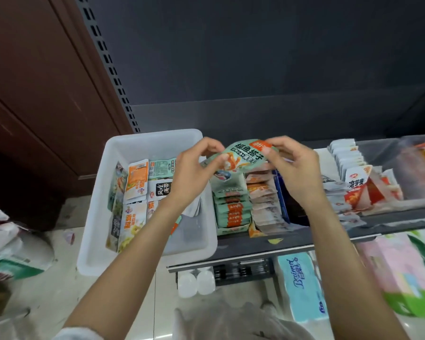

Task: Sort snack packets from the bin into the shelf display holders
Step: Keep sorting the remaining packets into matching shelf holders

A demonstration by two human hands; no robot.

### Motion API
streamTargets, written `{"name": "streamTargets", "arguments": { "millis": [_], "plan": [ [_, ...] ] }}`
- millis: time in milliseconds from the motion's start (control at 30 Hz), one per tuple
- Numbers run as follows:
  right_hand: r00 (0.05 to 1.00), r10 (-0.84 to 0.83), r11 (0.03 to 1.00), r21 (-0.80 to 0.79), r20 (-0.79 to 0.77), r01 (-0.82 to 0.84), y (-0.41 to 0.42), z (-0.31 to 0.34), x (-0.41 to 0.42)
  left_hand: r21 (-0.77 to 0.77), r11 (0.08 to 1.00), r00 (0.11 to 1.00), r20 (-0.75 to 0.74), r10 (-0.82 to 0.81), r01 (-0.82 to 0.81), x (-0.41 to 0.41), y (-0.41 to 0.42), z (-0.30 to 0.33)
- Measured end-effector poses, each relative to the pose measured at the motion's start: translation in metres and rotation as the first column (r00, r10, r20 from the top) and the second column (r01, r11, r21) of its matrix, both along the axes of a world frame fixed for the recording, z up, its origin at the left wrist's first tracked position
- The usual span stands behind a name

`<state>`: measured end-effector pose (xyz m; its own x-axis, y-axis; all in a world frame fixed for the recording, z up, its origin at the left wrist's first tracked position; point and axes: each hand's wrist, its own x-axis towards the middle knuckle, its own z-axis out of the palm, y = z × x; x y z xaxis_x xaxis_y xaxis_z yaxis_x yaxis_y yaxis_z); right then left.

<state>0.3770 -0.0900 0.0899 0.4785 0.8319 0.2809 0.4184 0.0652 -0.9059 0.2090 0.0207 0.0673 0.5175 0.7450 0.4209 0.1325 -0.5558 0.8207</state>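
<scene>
Pinching green snack packet (245, 155) at both ends: left hand (194, 173) thumb and fingers on its left edge, right hand (292, 168) on its right edge. Held above green display holder (232, 212) on shelf (255, 244), just right of white bin (147, 200) with mixed packets (136, 182) inside.

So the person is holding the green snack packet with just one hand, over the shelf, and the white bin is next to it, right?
Not quite. Both hands hold it: the left hand pinches the green snack packet on one side and the right hand pinches the other, as the head view shows. The rest is right: it is over the shelf, with the white bin beside it.
</scene>
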Motion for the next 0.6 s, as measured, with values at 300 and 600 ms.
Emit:
{"name": "streamTargets", "arguments": {
  "millis": [300,600],
  "plan": [
    [0.678,0.088,0.992,-0.129,0.729,0.009,0.018,-0.038,0.003,0.174,0.983,0.92,-0.371,0.128,-0.067,-0.004,0.006,-0.064],
    [0.426,0.258,0.939,-0.329,0.867,0.102,0.032,-0.062,-0.013,0.229,0.972,0.801,-0.572,0.177,-0.051,-0.006,0.015,-0.083]
  ]
}}
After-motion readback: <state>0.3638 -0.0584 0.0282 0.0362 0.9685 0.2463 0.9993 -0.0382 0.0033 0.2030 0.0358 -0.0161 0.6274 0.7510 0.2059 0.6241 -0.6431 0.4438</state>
